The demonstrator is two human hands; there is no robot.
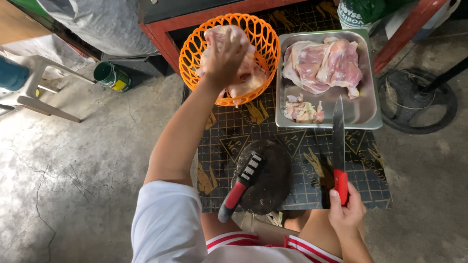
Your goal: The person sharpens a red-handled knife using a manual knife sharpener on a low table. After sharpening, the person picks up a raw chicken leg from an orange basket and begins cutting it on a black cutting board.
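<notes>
Left hand point(225, 54): fingers closed on a raw chicken piece point(243, 73) over the orange basket point(191, 48). Right hand point(345, 212): clamped on the red handle of a knife point(338, 141), blade toward the steel tray point(363, 114) of chicken. A sharpener point(242, 184) lies on the round board point(268, 180). Green can point(111, 76) stands on the floor, left; white-green printed sack point(352, 13), top right.

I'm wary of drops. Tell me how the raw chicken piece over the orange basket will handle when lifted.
The raw chicken piece looks wet and glossy, so it is probably slippery in the left hand. It appears soft and skin-covered, so likely to sag rather than stay stiff. It fills the hand above the orange basket, so probably fairly heavy.
</notes>
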